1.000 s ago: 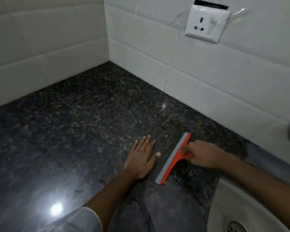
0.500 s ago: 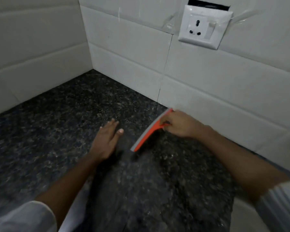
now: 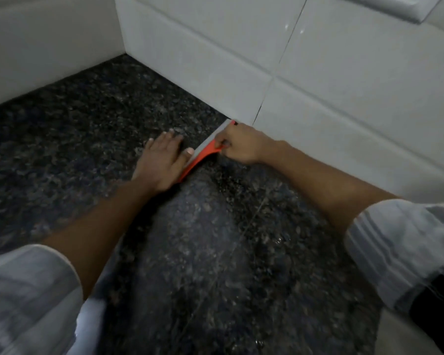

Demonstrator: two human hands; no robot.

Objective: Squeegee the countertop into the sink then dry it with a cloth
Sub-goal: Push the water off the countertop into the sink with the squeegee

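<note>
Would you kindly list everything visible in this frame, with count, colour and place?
squeegee: one, orange with a grey blade, on the countertop, far end at the back wall.
countertop: one, dark speckled stone, fills the lower frame.
wall tiles: several, white, behind and to the left, meeting in a corner.
socket plate: one, white, top edge, mostly cut off.
left hand: one, flat on the countertop beside the blade.
right hand: one, gripping the squeegee handle.
sleeves: two, white, rolled up.

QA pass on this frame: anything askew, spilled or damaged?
Nothing stands out. The right hand grips the orange squeegee, its far end near the white tiled wall. The left hand lies flat on the dark granite countertop.
</note>
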